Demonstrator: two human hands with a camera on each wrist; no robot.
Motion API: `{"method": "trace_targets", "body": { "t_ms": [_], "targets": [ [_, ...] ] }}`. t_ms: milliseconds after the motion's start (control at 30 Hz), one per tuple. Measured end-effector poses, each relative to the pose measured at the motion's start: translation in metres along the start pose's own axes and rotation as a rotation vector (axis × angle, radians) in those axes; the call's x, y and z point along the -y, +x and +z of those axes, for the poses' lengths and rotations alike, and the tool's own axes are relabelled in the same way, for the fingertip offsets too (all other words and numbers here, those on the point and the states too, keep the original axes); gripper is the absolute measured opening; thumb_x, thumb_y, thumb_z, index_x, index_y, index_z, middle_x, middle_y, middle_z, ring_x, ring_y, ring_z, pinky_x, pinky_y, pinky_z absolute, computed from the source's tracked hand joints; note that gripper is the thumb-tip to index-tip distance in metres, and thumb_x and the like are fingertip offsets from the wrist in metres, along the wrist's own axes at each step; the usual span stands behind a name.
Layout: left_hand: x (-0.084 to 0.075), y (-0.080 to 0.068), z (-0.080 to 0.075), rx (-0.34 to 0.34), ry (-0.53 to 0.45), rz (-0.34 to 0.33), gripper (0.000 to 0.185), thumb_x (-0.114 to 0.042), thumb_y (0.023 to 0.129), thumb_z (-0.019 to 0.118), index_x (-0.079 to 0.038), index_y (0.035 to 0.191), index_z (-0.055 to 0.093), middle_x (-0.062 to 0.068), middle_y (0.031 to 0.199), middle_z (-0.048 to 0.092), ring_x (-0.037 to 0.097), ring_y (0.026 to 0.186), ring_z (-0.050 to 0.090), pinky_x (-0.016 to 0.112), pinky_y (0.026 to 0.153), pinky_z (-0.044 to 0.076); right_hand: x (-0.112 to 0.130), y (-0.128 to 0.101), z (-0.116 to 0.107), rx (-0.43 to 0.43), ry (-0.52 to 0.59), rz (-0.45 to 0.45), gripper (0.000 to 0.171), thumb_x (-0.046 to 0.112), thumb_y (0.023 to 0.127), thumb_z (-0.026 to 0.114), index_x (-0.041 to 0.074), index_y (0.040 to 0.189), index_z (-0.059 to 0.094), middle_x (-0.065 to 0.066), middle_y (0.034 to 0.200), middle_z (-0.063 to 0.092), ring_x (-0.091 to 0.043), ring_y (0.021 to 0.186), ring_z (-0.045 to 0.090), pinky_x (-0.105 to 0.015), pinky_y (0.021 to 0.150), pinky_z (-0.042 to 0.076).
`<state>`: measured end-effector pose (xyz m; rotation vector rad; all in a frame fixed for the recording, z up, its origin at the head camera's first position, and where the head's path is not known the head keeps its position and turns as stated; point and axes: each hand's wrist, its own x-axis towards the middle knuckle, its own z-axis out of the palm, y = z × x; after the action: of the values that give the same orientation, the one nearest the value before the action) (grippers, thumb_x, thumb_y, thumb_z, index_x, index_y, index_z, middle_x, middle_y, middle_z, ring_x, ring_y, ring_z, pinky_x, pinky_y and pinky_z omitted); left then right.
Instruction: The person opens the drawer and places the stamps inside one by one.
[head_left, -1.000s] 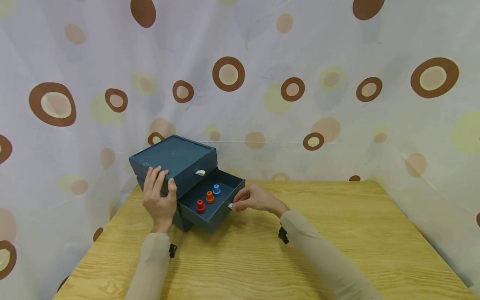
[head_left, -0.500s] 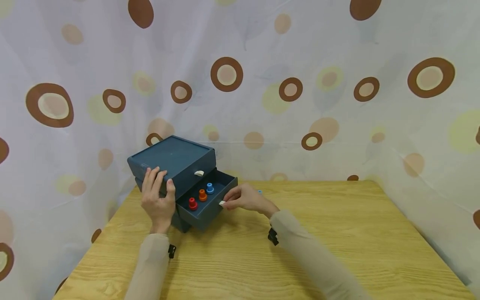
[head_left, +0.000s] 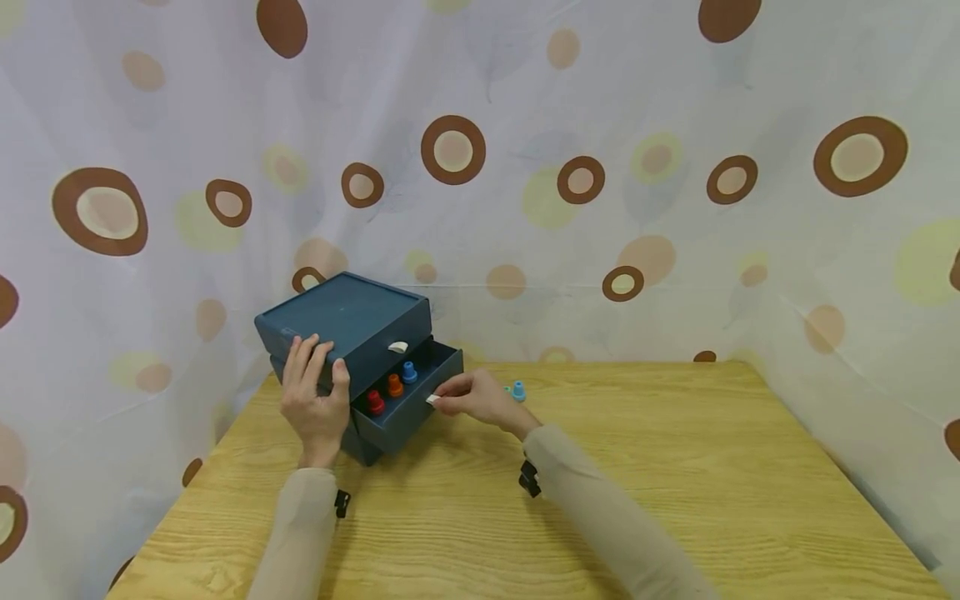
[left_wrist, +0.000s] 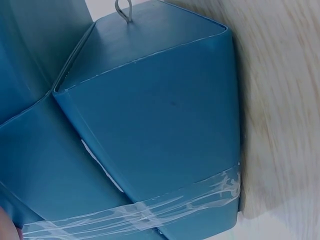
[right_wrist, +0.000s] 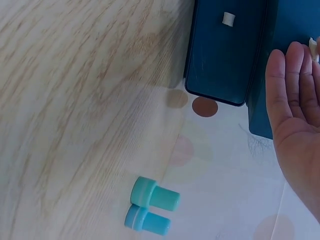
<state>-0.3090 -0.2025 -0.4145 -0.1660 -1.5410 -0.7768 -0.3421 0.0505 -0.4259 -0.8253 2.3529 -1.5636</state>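
Observation:
A blue drawer cabinet stands at the left of the table. Its middle drawer sticks partly out. Inside, a red peg-shaped piece, an orange one and a blue one stand upright in a row. My right hand pinches the white pull tab on the drawer's front; the right wrist view shows its straighter fingers beside the drawer. My left hand rests against the cabinet's near side with fingers spread, their tips near the top edge.
Behind the right wrist stand a light-blue peg piece and a teal one. Another white tab sits on the top drawer. Clear tape wraps the cabinet's side. A patterned curtain hangs behind the wooden table.
My right hand has pushed the drawer leftward, further into the cabinet, with the three pieces riding inside. The light-blue and teal pieces have come into view behind that hand. My left hand stays put.

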Motion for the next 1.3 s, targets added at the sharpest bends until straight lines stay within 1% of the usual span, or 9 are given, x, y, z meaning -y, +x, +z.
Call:
{"method": "trace_targets", "body": {
  "t_ms": [200,267,333,400,567,667,767,1133,1300],
  "targets": [
    [0.0,0.001,0.0,-0.013,-0.013,0.005,0.035,-0.032,0.088,0.058,-0.007,0.104,0.076,0.013,0.119,0.07,0.034,0.125,0.058,0.047,0.11,0.042,0.001,0.008,0.006,-0.022,-0.02,-0.004,0.023,0.026,0.09,0.07,0.01,0.105,0.076,-0.009,0.096,0.075,-0.032,0.091,0.071,-0.054,0.09,0.054],
    [0.0,0.001,0.0,-0.02,-0.018,0.01,0.035,-0.033,0.088,0.058,-0.007,0.104,0.076,0.013,0.118,0.07,0.034,0.124,0.059,0.046,0.11,0.042,0.002,0.011,0.008,-0.023,-0.031,-0.01,0.023,0.026,0.09,0.07,0.011,0.105,0.076,-0.011,0.098,0.075,-0.027,0.089,0.072,-0.053,0.089,0.055],
    [0.001,0.001,0.0,-0.018,-0.016,0.012,0.035,-0.033,0.088,0.058,-0.007,0.104,0.076,0.013,0.119,0.07,0.034,0.124,0.059,0.046,0.11,0.042,0.003,0.013,0.01,-0.027,-0.041,-0.02,0.023,0.027,0.091,0.069,0.011,0.106,0.076,-0.013,0.1,0.075,-0.029,0.089,0.072,-0.053,0.088,0.056],
    [0.001,0.001,0.0,-0.015,-0.015,0.015,0.036,-0.034,0.089,0.058,-0.007,0.104,0.076,0.013,0.118,0.07,0.034,0.124,0.059,0.045,0.111,0.042,0.004,0.015,0.013,-0.029,-0.055,-0.027,0.023,0.027,0.092,0.068,0.011,0.106,0.076,-0.015,0.101,0.074,-0.024,0.085,0.072,-0.052,0.086,0.056],
    [0.001,0.001,0.0,-0.001,-0.007,0.011,0.036,-0.034,0.089,0.058,-0.008,0.106,0.076,0.013,0.119,0.07,0.033,0.125,0.058,0.047,0.111,0.042,0.006,0.023,0.017,-0.039,-0.031,-0.018,0.022,0.025,0.093,0.066,0.01,0.106,0.075,-0.018,0.101,0.073,-0.022,0.083,0.071,-0.052,0.088,0.056],
    [0.0,0.002,0.0,-0.006,-0.013,0.01,0.034,-0.032,0.088,0.059,-0.009,0.106,0.077,0.012,0.119,0.07,0.034,0.125,0.058,0.049,0.109,0.043,0.009,0.026,0.02,-0.046,-0.007,-0.012,0.023,0.024,0.093,0.066,0.008,0.108,0.075,-0.014,0.102,0.073,-0.032,0.092,0.071,-0.051,0.089,0.056],
    [0.0,0.002,0.0,-0.021,-0.024,0.018,0.034,-0.031,0.087,0.06,-0.009,0.106,0.077,0.013,0.119,0.071,0.035,0.124,0.059,0.05,0.108,0.043,0.012,0.028,0.024,-0.046,0.002,-0.007,0.024,0.023,0.093,0.066,0.006,0.109,0.074,-0.012,0.104,0.072,-0.037,0.098,0.069,-0.048,0.088,0.057],
    [0.001,0.003,-0.001,-0.029,-0.033,0.03,0.034,-0.032,0.086,0.061,-0.009,0.105,0.077,0.014,0.117,0.071,0.036,0.122,0.06,0.051,0.106,0.045,0.016,0.037,0.036,-0.095,0.038,0.035,0.025,0.019,0.093,0.066,0.003,0.111,0.072,-0.014,0.105,0.072,-0.04,0.095,0.068,-0.051,0.087,0.056],
    [0.0,0.004,-0.002,-0.013,-0.031,0.026,0.035,-0.034,0.087,0.06,-0.01,0.105,0.077,0.013,0.117,0.071,0.035,0.123,0.06,0.051,0.107,0.045,0.016,0.039,0.038,-0.106,0.048,0.061,0.028,0.021,0.095,0.064,0.002,0.115,0.07,-0.014,0.107,0.071,-0.039,0.095,0.068,-0.048,0.085,0.058]
  ]
}}
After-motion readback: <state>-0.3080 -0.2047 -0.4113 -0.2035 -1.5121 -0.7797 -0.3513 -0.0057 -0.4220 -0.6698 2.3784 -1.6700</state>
